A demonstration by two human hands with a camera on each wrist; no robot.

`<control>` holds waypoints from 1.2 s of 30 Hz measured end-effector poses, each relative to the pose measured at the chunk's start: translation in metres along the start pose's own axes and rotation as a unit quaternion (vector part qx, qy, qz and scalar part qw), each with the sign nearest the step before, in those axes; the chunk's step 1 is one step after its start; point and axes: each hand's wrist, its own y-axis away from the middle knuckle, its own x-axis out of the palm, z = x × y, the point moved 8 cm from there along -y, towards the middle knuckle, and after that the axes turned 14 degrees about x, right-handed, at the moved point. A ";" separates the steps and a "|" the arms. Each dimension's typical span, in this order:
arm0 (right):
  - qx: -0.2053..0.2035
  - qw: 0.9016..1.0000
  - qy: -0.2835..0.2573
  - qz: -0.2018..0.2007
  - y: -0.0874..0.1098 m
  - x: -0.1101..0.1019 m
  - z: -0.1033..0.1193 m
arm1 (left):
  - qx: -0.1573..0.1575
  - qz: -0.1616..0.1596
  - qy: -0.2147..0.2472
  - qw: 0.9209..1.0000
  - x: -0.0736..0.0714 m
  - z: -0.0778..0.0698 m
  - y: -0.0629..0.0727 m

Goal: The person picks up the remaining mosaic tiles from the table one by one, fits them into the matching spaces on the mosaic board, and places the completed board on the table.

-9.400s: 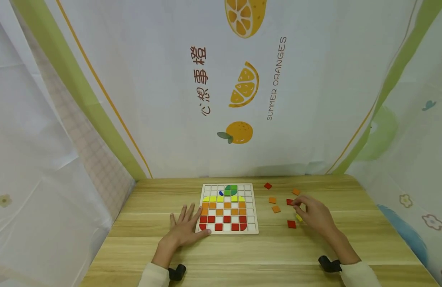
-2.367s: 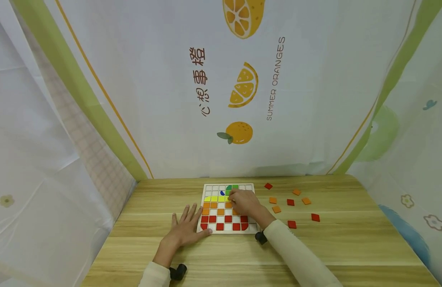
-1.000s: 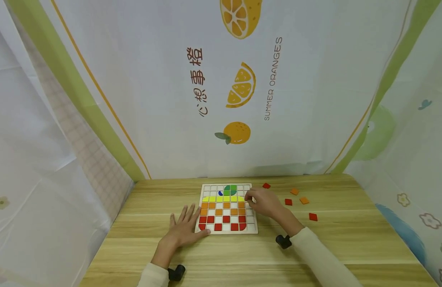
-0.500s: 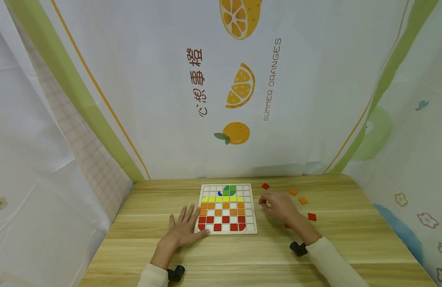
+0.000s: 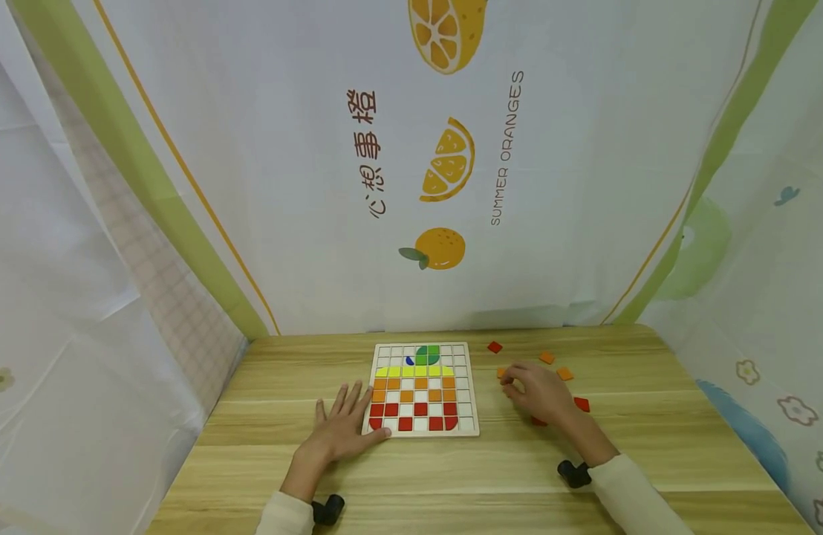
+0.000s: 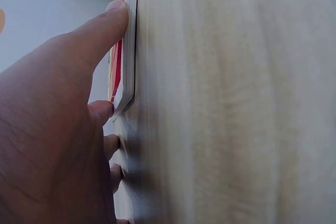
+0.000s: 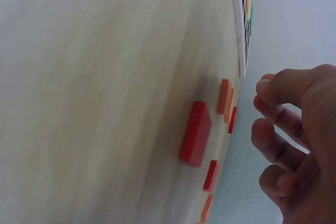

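soft light, dim hazy wrist views

the left hand (image 5: pixel 345 431) lies palm down, fingers and thumb spread apart, while the right hand (image 5: pixel 538 390) hovers with its fingers loosely bent inward.

Wood-grained tabletop (image 5: pixel 445 479), creased cloth curtain (image 5: pixel 284 186)
Tabletop smooth; grid board (image 5: pixel 465 396) wooden-looking; square tiles (image 5: pixel 495 347) smooth, matt; sleeves (image 5: pixel 287 515) soft cloth; wrist cameras (image 5: pixel 330 510) matt plastic-looking.
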 end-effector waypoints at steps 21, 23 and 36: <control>0.007 0.999 0.021 0.026 0.009 0.004 -0.014 | -0.009 0.012 -0.018 1.000 0.001 0.001 0.000; 0.009 0.999 0.021 0.026 0.009 0.005 -0.015 | -0.008 0.013 -0.019 1.000 0.002 0.001 0.000; 0.018 0.999 0.021 0.032 0.009 0.008 -0.019 | -0.011 0.015 -0.018 1.000 0.000 -0.001 0.001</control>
